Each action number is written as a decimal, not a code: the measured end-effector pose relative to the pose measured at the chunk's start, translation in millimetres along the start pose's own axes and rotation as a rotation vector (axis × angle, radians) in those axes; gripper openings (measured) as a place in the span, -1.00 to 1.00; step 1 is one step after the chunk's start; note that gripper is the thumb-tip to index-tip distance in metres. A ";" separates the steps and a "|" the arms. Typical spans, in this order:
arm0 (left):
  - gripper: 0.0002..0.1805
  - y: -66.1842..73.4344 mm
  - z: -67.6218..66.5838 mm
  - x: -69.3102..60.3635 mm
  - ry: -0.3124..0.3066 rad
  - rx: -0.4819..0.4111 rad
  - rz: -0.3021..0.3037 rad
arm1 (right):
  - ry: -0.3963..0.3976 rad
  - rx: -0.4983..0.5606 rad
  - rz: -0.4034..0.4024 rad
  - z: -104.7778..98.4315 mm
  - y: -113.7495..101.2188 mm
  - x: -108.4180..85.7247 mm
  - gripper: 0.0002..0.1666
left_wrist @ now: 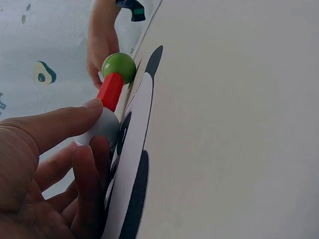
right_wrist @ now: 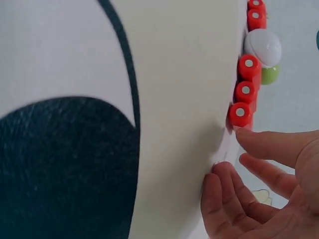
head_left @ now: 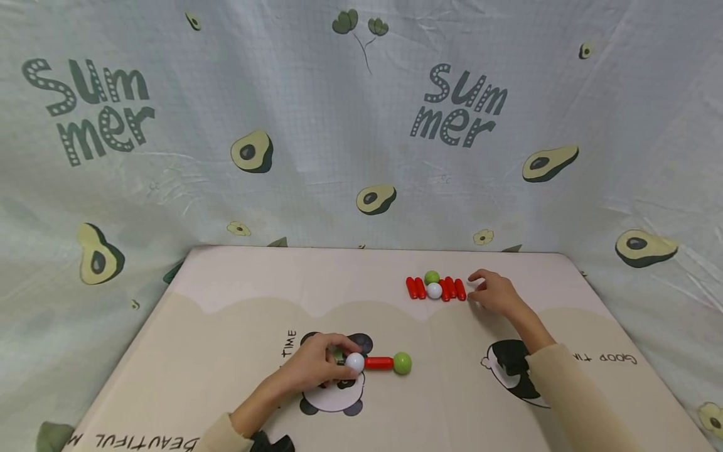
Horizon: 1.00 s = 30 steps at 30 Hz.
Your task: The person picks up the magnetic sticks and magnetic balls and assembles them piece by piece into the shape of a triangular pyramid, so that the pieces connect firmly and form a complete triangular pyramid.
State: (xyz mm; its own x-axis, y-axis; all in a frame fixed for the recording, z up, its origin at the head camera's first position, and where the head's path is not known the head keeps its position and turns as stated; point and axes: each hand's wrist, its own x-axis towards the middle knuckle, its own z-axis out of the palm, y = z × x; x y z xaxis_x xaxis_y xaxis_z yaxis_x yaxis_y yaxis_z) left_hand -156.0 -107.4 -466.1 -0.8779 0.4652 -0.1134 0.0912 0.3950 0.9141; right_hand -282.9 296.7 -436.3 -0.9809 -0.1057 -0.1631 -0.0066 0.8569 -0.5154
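My left hand (head_left: pixel 316 367) pinches the white ball (head_left: pixel 354 361) at one end of a joined piece. From that ball a red rod (head_left: pixel 379 363) runs to a green ball (head_left: pixel 402 363). In the left wrist view, thumb and fingers lie around the white ball (left_wrist: pixel 99 130). Toward the back, my right hand (head_left: pixel 496 294) is beside the rightmost loose red rod (head_left: pixel 460 289), fingers apart and loosely bent. Its thumb tip comes close to the end red rod (right_wrist: pixel 240 114) in the right wrist view; whether they touch I cannot tell.
Several red rods lie in a row at the back, with a loose white ball (head_left: pixel 434 290) and a green ball (head_left: pixel 432 277) among them. The table mat (head_left: pixel 226 339) has printed animals and lettering. Behind its far edge hangs a patterned curtain (head_left: pixel 316 125).
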 end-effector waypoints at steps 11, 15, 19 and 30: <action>-0.63 0.7 1.5 0.8 -0.002 -0.009 0.002 | -0.010 0.029 -0.017 2.7 -0.2 9.9 -0.52; -0.62 1.3 1.9 1.2 -0.001 -0.007 0.003 | -0.016 0.042 -0.018 2.8 0.3 12.5 -0.51; -0.62 2.5 1.9 1.6 0.001 -0.006 0.004 | -0.019 0.064 -0.009 3.2 -0.9 14.4 -0.50; -0.62 4.3 2.0 2.5 0.003 -0.008 0.001 | -0.021 0.085 0.008 3.9 -4.6 16.1 -0.48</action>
State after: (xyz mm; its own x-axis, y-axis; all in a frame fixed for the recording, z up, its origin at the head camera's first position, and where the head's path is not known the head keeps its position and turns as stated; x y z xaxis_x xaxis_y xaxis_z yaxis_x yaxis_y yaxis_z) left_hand -156.9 -103.0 -463.2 -0.8792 0.4633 -0.1109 0.0888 0.3881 0.9173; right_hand -297.8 289.1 -439.9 -0.9767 -0.1100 -0.1845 0.0186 0.8122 -0.5830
